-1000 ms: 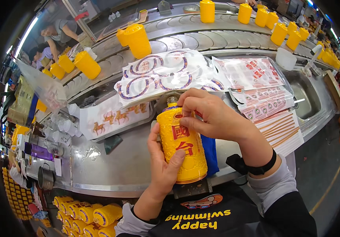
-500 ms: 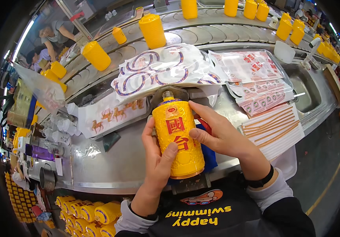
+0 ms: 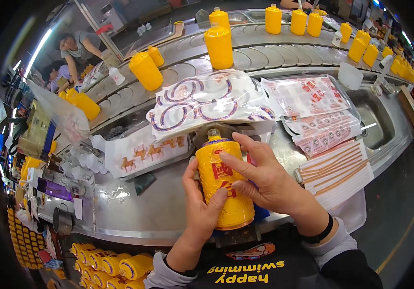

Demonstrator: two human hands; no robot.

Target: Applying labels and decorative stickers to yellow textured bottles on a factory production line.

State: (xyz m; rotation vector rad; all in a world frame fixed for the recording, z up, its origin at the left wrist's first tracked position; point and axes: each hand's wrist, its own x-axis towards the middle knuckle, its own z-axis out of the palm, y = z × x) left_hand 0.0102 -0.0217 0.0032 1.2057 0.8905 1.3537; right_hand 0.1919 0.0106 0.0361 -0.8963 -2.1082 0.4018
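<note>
"Yellow bottles (image 3: 218,47) have travelled rightward along the conveyor (image 3: 272,55), and one finger of the right hand (image 3: 277,185) now lies across the front of the red-lettered bottle (image 3: 222,173)."

"Where is that bottle, exactly?"

"Over the near edge of the metal tabletop (image 3: 139,207), before the person's chest, its clear neck pointing away. Whether its base rests on anything, I can't tell."

"And the left hand (image 3: 201,209)?"

"Curled around the bottle's left side, thumb on the front beside the lower character."

"Is the right one gripping too?"

"Its fingers are spread over the front and right side, all touching; how firmly, I can't tell."

"What lies around?"

"Sheets of curved blue stickers (image 3: 207,103) just beyond the neck, a sheet of golden deer stickers (image 3: 147,154) to the left, and a sheet of brown strips (image 3: 337,168) to the right, near the sink (image 3: 376,118)."
</note>
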